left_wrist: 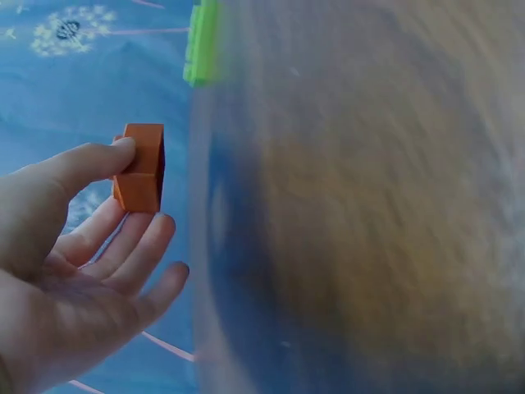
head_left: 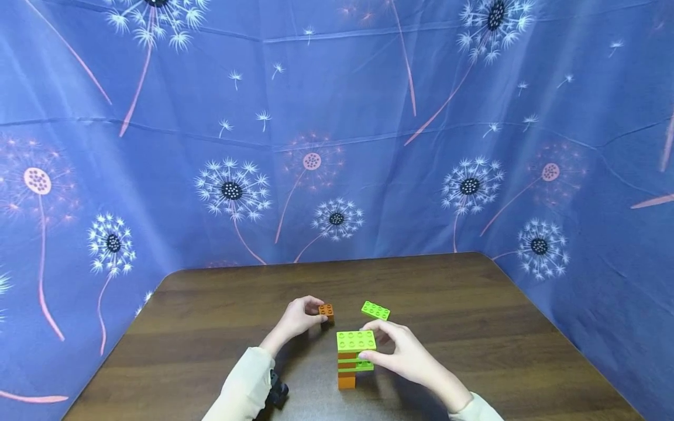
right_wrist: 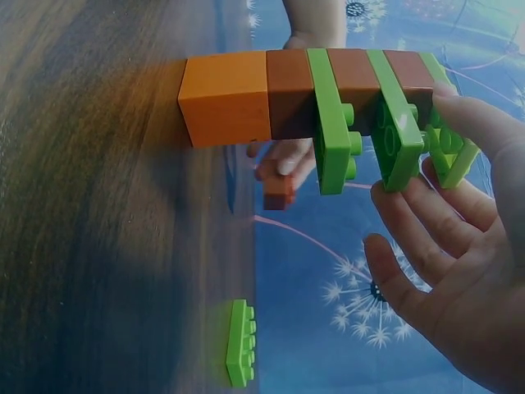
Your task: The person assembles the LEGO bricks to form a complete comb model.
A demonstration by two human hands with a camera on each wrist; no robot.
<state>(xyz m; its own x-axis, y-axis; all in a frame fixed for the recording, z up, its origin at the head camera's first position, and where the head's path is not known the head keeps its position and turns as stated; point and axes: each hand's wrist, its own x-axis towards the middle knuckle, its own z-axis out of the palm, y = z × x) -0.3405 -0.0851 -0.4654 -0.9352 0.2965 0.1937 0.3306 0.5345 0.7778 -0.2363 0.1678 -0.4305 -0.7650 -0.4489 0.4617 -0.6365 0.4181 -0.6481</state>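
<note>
Between thumb and fingers, my left hand (head_left: 296, 318) pinches a small brown toy building brick (left_wrist: 143, 156) with studs, left of and beyond a brick tower (head_left: 346, 381). The tower stands upright, with an orange brick (right_wrist: 225, 98) at its base. Above that, brown bricks alternate with bright green studded plates, which jut out to the right. My right hand (head_left: 405, 351) grips the tower near its top from the right, thumb at the upper brown brick (right_wrist: 408, 74) and fingers around the green plates. The top green plate (head_left: 356, 339) shows its studs uncovered.
A loose green plate (head_left: 375, 310) lies on the dark wooden table (head_left: 237, 292) beyond the right hand. A small black object (head_left: 276, 390) shows beside the left sleeve. Blue dandelion-print cloth (head_left: 368, 175) hangs around the table's far and side edges.
</note>
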